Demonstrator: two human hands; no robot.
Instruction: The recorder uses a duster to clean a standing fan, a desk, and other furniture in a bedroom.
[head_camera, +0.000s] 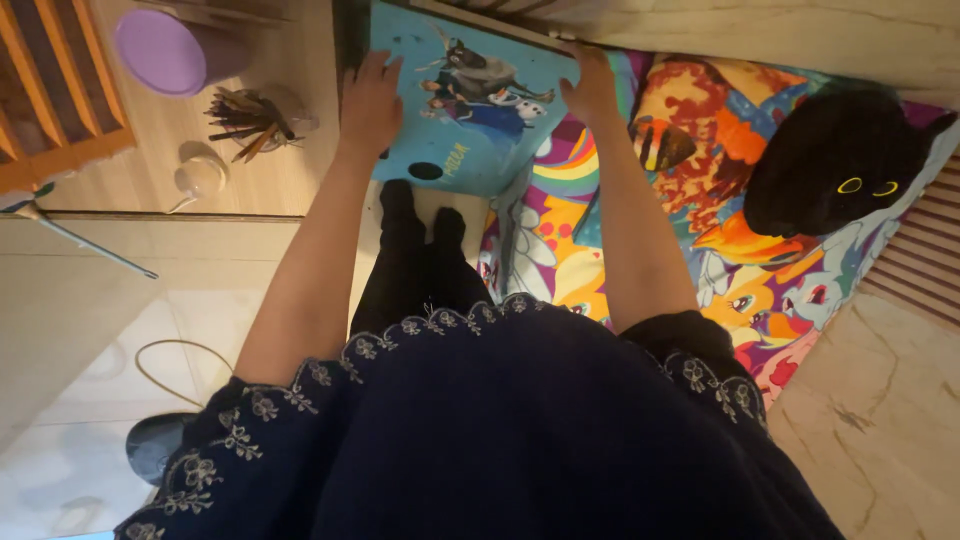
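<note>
A light blue pillow (470, 110) with cartoon figures printed on it lies at the head of a bed. My left hand (368, 100) rests on its left edge with fingers spread over the fabric. Gripping the pillow's upper right edge is my right hand (590, 85). Below the pillow the bed is covered by a bright multicoloured cartoon bedsheet (720, 230). My dark embroidered dress fills the lower part of the view.
A black plush toy (835, 165) with yellow eyes lies on the sheet at the right. Left of the bed stands a wooden table (290, 170) with a purple lid (165, 50), a cup of pencils (250, 120) and a small glass (200, 175). Tiled floor lies below.
</note>
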